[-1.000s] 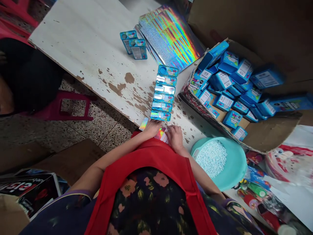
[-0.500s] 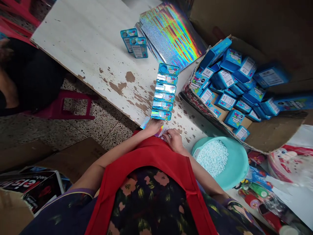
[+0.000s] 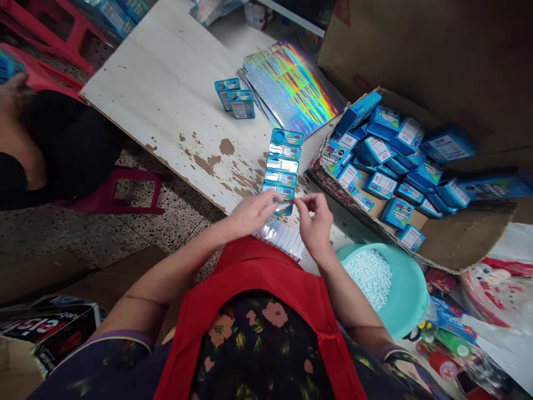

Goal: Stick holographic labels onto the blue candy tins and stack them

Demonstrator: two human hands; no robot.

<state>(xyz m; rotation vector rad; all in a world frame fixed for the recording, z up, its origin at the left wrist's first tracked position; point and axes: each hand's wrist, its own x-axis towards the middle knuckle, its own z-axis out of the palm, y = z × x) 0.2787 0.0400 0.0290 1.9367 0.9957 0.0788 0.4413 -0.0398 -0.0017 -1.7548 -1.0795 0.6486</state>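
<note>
left hand (image 3: pixel 252 214), right hand (image 3: pixel 315 225) curled, fingertips close; cannot tell if grasping. glossy silver-white striped sheet (image 3: pixel 286 241) nearer body; blue rectangular boxes (image 3: pixel 282 165) in row beyond.

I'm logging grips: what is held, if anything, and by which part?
It cannot be told: anything pinched by the left hand or right hand is too blurred.
</note>
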